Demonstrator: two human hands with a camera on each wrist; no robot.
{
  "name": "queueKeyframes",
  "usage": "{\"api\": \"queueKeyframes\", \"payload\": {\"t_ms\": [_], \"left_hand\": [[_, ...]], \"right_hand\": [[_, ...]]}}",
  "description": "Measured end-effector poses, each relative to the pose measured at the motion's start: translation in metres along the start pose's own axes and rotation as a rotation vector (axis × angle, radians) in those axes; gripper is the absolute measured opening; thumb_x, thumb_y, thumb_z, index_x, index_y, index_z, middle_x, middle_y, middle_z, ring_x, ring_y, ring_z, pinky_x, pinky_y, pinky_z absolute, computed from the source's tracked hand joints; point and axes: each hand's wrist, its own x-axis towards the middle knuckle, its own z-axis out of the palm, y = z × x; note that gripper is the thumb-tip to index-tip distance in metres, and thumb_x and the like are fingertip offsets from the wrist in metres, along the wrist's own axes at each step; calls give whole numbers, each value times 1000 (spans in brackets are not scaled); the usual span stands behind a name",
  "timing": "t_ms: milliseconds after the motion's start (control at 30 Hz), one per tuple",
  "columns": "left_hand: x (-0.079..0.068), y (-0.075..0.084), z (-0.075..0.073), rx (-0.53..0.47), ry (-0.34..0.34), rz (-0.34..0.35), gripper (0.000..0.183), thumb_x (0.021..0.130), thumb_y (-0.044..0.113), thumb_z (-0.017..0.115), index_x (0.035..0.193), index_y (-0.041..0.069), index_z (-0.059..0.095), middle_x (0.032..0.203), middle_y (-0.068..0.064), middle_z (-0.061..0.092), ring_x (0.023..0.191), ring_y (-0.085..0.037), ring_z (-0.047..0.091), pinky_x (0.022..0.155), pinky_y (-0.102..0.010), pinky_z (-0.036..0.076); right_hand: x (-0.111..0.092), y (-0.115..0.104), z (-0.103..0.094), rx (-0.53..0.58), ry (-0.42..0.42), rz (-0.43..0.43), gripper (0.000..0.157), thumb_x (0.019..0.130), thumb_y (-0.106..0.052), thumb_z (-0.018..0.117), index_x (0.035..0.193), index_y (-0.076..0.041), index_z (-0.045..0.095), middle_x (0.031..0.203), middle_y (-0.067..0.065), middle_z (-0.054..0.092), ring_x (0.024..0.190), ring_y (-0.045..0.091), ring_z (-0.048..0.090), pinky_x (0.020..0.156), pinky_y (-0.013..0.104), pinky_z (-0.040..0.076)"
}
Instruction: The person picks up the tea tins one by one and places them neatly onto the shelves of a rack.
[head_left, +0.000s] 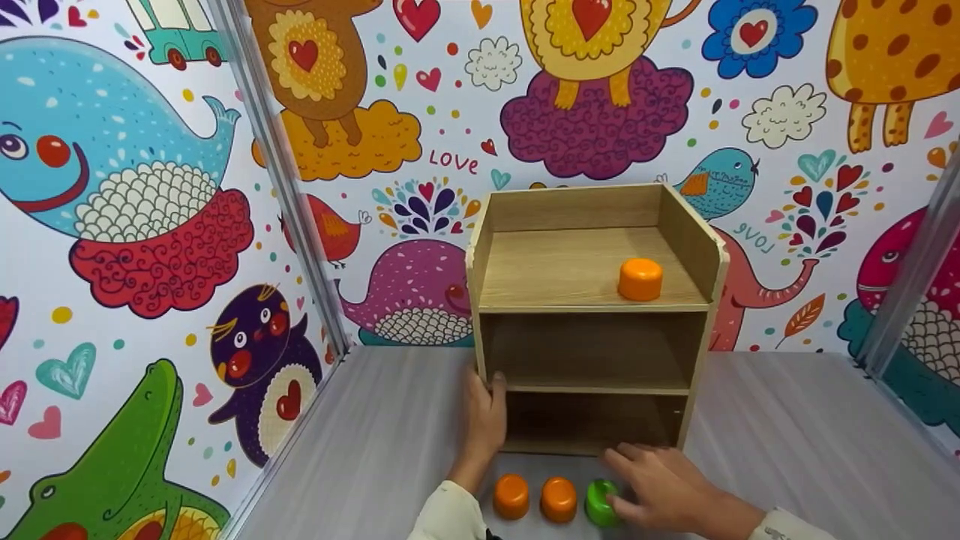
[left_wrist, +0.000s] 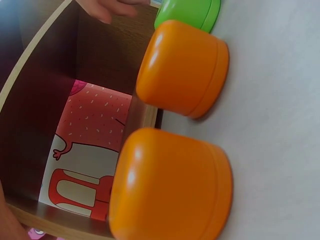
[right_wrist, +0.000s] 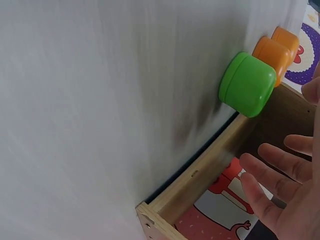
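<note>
My left hand (head_left: 486, 416) grips the left side panel of a small wooden shelf unit (head_left: 594, 309), thumb at the front edge and fingers along the outer side. Above the green rounded plastic jar (head_left: 601, 502) hovers my right hand (head_left: 671, 484); in the right wrist view its fingers (right_wrist: 280, 172) are spread, apart from the green jar (right_wrist: 248, 85). Left of that jar stand two orange jars of the same shape, one in the middle (head_left: 559, 500) and one at the left end (head_left: 511, 496). Another orange jar (head_left: 640, 280) sits on the unit's top, toward the right.
The unit has two open compartments, a middle one (head_left: 589, 351) and a lower one (head_left: 592, 421). It stands on a grey table (head_left: 375, 442) near the patterned back wall (head_left: 420, 67). Another patterned wall (head_left: 142, 285) rises on the left.
</note>
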Motion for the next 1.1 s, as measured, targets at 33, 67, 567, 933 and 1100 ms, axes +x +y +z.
{"api": "queueKeyframes", "payload": {"t_ms": [33, 67, 567, 933, 1100], "left_hand": [[0, 0, 0, -2, 2, 1, 34, 98, 24, 48, 125, 5, 41, 98, -3, 49, 91, -16, 47, 80, -35, 38], [0, 0, 0, -2, 3, 4, 36, 98, 24, 48, 127, 5, 40, 101, -3, 50, 94, -16, 48, 83, -35, 38], [2, 2, -1, 7, -2, 5, 23, 98, 26, 48, 112, 9, 41, 79, 1, 37, 70, -12, 38, 66, -27, 32], [1, 2, -2, 17, -40, -15, 29, 99, 32, 44, 120, 12, 41, 91, -1, 43, 80, -14, 41, 72, -30, 34], [1, -1, -1, 19, -37, 0, 34, 99, 32, 44, 126, 11, 40, 97, 0, 47, 85, -13, 44, 75, -31, 35]], "right_hand": [[0, 0, 0, 15, -28, 9, 35, 83, -56, 60, 104, -28, 54, 81, -13, 53, 60, 2, 47, 43, 23, 32], [0, 0, 1, 30, -55, 21, 36, 83, -56, 59, 106, -29, 54, 82, -12, 54, 60, 1, 46, 43, 23, 33], [4, 1, 17, 85, -219, 71, 49, 85, -66, 47, 117, -28, 54, 90, -14, 52, 60, 2, 41, 47, 26, 29], [2, -1, 28, 99, -138, -8, 45, 87, -56, 53, 119, -25, 55, 90, -8, 55, 54, -1, 37, 41, 20, 29], [3, 0, 33, 107, -183, -20, 50, 89, -58, 49, 122, -22, 56, 100, -4, 59, 61, -1, 42, 47, 20, 33]]}}
